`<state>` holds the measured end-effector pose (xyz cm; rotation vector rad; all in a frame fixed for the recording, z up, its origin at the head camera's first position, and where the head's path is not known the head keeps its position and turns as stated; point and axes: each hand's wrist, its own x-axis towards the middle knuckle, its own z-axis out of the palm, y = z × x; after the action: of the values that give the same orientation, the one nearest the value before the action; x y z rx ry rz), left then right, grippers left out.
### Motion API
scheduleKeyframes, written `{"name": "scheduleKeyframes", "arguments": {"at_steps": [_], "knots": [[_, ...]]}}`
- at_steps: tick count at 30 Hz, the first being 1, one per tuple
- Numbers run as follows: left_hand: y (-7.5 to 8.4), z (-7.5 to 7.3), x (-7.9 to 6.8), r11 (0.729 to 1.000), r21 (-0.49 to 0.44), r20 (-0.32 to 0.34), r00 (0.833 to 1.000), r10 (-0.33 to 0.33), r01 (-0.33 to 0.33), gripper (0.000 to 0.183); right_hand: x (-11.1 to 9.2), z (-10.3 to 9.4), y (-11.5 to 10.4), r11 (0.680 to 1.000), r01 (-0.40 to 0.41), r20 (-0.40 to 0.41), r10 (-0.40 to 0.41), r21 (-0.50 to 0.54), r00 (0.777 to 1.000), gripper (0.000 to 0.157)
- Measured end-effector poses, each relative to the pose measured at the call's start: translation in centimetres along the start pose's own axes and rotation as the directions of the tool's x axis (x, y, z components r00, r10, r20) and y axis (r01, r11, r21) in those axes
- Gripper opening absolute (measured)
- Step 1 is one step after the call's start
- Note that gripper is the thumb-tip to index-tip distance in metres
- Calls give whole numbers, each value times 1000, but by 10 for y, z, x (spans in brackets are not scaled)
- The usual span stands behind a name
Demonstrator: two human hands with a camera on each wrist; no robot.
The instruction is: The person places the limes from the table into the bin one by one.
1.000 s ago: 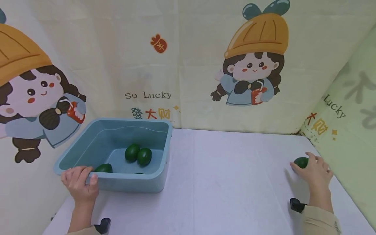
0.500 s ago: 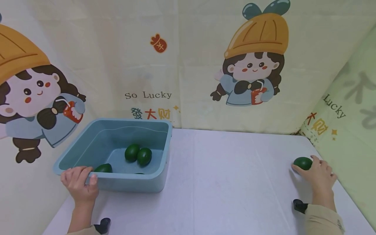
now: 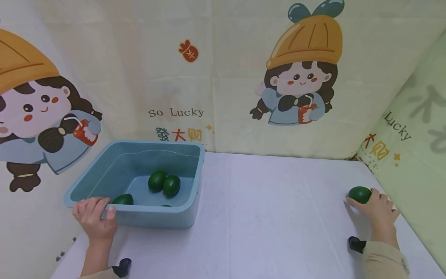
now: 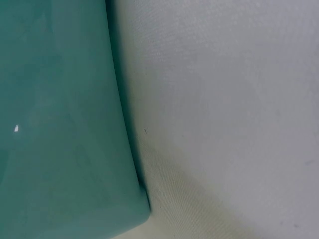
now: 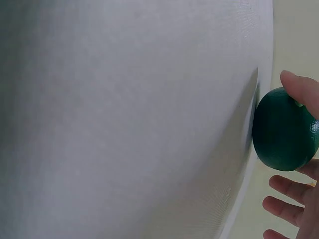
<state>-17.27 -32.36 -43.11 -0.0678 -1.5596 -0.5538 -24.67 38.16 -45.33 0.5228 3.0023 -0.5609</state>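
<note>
My left hand grips the near left rim of a blue plastic bin, its fingers curled over the edge. Two dark green avocados lie touching on the bin's floor. Another avocado sits behind the near wall, partly hidden, and a green sliver shows farther right. Toward the table's right edge, my right hand pinches a single avocado between thumb and index finger. In the right wrist view the thumb touches one end of that avocado, while the other fingers stay spread apart from it.
A white-covered table carries the bin on its left side. Behind and to the right hangs a printed cloth with cartoon figures. The left wrist view shows the bin's outer wall beside the white cover.
My right hand has shifted slightly right and toward me, and more of its avocado shows. Its index finger has come down from the avocado's far side. My left hand and the bin stay put.
</note>
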Motion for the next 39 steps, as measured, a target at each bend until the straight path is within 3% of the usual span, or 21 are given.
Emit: {"name": "scheduleKeyframes", "arguments": {"at_steps": [9,30,39], "knots": [[0,0,-1,1000,-1,-14,1000,6,-6,71,3,3,3,1000,-15,43,16,-13,999,107],[-8,-3,-7,999,32,34,999,-5,4,71,10,7,6,1000,-6,46,7,-14,999,104],[-5,-2,-5,1000,17,13,1000,-2,2,70,11,8,8,1000,-4,39,5,-5,999,104]]}}
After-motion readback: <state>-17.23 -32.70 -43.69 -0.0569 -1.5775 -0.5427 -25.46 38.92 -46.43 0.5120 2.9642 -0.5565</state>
